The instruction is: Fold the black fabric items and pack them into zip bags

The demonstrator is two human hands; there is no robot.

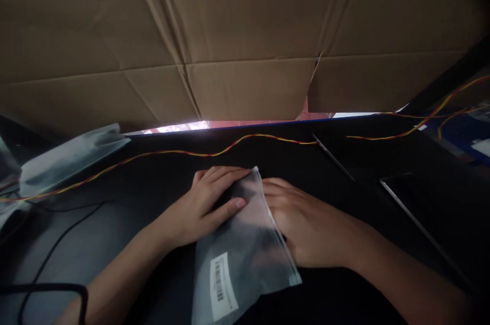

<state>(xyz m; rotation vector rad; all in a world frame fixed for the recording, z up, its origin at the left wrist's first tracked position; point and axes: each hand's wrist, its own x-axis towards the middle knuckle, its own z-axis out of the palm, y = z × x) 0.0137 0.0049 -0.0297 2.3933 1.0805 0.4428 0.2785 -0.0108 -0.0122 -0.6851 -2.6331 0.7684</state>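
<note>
The clear bag (248, 258) lies over the surface (153, 182), left hand (209, 207) at its far end, right hand (298, 220) behind its zip edge (277, 233); whether either grips, I can't tell. Best keep that edge taut.

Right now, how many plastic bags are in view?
2: the clear bag, with the left hand on it, and the whitish bag at the table's left. More may be hidden at the left edge.

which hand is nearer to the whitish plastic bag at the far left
Left. The left hand is to the right of the whitish plastic bag, apart from it; the right hand is farther right, at the clear bag's edge.
</note>
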